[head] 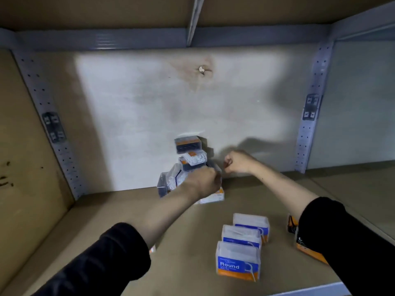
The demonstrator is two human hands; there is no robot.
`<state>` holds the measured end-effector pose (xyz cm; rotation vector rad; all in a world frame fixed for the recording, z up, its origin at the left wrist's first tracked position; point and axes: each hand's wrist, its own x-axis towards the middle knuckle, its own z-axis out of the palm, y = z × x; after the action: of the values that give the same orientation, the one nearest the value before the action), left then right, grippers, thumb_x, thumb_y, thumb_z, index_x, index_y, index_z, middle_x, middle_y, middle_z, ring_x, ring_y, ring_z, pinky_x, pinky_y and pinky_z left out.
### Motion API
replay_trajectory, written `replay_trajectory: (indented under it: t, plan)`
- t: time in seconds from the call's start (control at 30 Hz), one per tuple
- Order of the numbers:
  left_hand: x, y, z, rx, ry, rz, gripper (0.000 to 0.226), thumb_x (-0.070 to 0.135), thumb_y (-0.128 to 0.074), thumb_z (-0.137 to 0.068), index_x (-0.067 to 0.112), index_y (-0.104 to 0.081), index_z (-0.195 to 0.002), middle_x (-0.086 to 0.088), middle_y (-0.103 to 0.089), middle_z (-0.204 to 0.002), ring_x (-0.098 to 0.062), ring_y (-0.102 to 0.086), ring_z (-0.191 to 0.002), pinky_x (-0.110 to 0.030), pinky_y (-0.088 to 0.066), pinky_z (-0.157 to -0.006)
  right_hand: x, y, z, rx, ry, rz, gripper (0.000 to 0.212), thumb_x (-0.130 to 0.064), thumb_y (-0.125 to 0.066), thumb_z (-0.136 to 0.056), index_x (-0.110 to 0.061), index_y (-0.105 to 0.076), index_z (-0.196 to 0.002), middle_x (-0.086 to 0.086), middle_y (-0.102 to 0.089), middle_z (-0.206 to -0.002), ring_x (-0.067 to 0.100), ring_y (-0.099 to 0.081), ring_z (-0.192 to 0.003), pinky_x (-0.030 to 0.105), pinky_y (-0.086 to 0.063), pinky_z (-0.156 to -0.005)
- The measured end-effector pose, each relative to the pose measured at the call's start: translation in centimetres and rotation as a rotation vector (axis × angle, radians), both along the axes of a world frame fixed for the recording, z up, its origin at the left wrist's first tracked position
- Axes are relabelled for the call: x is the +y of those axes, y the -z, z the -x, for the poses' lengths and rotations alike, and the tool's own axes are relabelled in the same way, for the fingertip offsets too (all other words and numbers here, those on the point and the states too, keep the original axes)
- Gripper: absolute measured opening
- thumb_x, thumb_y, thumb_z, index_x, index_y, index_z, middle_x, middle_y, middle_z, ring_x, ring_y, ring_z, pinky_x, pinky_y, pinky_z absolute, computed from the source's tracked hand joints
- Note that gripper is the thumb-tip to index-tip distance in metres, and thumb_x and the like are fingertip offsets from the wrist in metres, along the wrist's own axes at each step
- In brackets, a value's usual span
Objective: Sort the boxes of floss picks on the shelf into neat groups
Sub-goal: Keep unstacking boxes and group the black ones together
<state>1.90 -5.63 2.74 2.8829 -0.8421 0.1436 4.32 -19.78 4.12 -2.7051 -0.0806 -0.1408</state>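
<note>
A loose pile of floss pick boxes leans on the back wall; a dark-labelled box point(188, 144) is on top, a clear one point(193, 160) sits under it, and tilted clear boxes point(168, 182) lie lower left. My left hand point(202, 181) is closed at the pile's right side, gripping a clear box whose edge shows past the fingers. A white box point(213, 197) lies beneath that hand. My right hand point(236, 162) is a fist just right of the pile, holding nothing visible. Three blue "Round" boxes point(237, 261) stand in a row at the front right.
Black and orange boxes point(307, 251) lie at the far right, partly hidden by my right sleeve. The brown shelf board point(128, 210) is bounded by a side panel on the left, perforated grey uprights point(53, 129) and a grey front edge point(310, 290). Another shelf runs overhead.
</note>
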Motion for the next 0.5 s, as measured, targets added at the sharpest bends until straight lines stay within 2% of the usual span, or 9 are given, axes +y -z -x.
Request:
replay_trajectory:
  t: [0.07, 0.17, 0.27, 0.43, 0.5]
  plan:
    - [1.2, -0.7, -1.6, -0.019, -0.030, 0.010, 0.035, 0.015, -0.048, -0.091, 0.008, -0.058, -0.124, -0.014, -0.061, -0.128, -0.031, -0.057, -0.117, -0.036, -0.047, -0.093, 0.9, 0.3, -1.4, -0.020, -0.019, -0.008, 0.024, -0.009, -0.067, -0.078, 0.000, -0.068, -0.100, 0.017, -0.070, -0.108, 0.029, -0.064, -0.102, 0.021, -0.040, -0.066]
    - [3.0, -1.7, -4.4, -0.081, -0.110, 0.056, 0.038, 0.022, -0.053, -0.090, 0.014, -0.055, -0.128, -0.011, -0.056, -0.134, -0.030, -0.055, -0.120, -0.035, -0.046, -0.096, 2.3, 0.8, -3.4, -0.079, -0.030, -0.027, 0.028, -0.012, -0.069, -0.078, -0.004, -0.066, -0.104, 0.014, -0.067, -0.113, 0.027, -0.061, -0.105, 0.028, -0.048, -0.085]
    - [4.4, -2.0, -7.4, -0.173, -0.162, 0.068, 0.043, 0.017, -0.054, -0.088, 0.016, -0.052, -0.131, -0.007, -0.053, -0.137, -0.028, -0.052, -0.123, -0.033, -0.046, -0.095, 3.4, 1.5, -5.2, -0.165, -0.084, -0.014, 0.034, -0.015, -0.068, -0.080, -0.004, -0.059, -0.110, 0.013, -0.059, -0.120, 0.027, -0.054, -0.111, 0.030, -0.043, -0.090]
    - [5.6, -1.9, -11.4, -0.301, -0.211, -0.011, 0.048, 0.008, -0.054, -0.087, 0.009, -0.046, -0.134, -0.009, -0.049, -0.135, -0.028, -0.050, -0.122, -0.037, -0.047, -0.092, 4.7, 3.5, -8.1, -0.315, -0.113, 0.164, 0.040, -0.013, -0.057, -0.085, -0.001, -0.048, -0.122, 0.014, -0.042, -0.137, 0.030, -0.037, -0.127, 0.034, -0.029, -0.105]
    - [5.7, -1.6, -12.8, -0.316, -0.195, -0.036, 0.052, 0.010, -0.058, -0.086, 0.008, -0.043, -0.136, -0.010, -0.047, -0.137, -0.028, -0.048, -0.123, -0.036, -0.046, -0.093, 5.1, 4.5, -9.1, -0.347, -0.102, 0.271, 0.044, -0.018, -0.060, -0.083, -0.003, -0.048, -0.122, 0.014, -0.044, -0.136, 0.029, -0.040, -0.126, 0.034, -0.033, -0.105]
